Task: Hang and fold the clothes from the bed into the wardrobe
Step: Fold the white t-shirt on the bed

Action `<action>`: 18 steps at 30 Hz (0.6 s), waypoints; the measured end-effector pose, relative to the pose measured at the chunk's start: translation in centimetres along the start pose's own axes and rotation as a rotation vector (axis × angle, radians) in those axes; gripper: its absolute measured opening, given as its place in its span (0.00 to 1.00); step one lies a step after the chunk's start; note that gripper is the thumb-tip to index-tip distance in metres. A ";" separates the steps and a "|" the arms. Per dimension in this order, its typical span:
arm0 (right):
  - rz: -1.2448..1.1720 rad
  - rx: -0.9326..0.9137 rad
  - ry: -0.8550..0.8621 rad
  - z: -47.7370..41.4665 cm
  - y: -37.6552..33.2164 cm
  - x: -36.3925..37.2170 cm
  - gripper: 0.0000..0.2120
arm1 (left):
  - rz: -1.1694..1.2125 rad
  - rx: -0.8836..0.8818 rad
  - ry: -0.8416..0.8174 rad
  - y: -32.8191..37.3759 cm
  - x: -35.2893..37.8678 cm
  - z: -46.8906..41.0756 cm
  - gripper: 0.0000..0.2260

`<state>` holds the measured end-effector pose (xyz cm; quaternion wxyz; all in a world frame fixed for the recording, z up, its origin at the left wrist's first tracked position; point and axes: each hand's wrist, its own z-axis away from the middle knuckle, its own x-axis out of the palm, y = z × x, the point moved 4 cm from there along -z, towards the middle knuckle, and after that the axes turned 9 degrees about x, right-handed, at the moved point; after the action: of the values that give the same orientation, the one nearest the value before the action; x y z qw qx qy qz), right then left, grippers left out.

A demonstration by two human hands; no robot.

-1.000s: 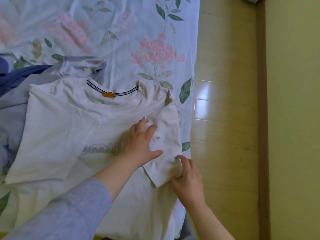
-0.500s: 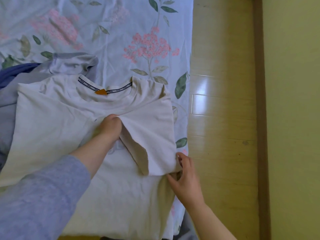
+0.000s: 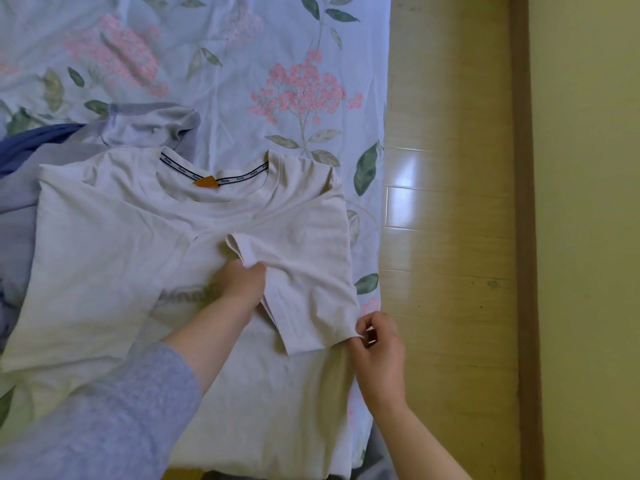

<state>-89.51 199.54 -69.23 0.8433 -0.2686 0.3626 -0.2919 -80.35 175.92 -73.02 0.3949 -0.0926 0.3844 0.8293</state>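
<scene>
Floral bedsheet (image 3: 242,46) beneath cream T-shirt (image 3: 104,254)

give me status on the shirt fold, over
Left hand grips folded-in sleeve. Right hand pinches t-shirt edge. Shirt flat on bed. Grey garment alongside, not blocking.

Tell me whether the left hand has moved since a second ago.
Yes. The left hand slid leftward, closer under the orange neck tag, and now grips the t-shirt by its sleeve.
</scene>
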 end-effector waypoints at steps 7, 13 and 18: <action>0.386 -0.139 0.009 -0.1 1.3 0.2 0.11 | -0.270 0.224 0.026 -0.7 -1.5 -0.2 0.11; 0.348 -0.230 0.046 -1.5 -1.0 -0.4 0.05 | -0.067 0.266 0.067 -0.4 -2.0 -0.4 0.07; 0.404 -0.418 -0.045 -5.8 -7.9 0.7 0.16 | -0.071 0.264 0.083 0.2 -2.1 -1.0 0.07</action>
<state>-95.94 192.28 -67.77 0.8186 -0.3653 0.4421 -0.0307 -79.26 173.93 -72.64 0.4166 -0.0877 0.5026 0.7525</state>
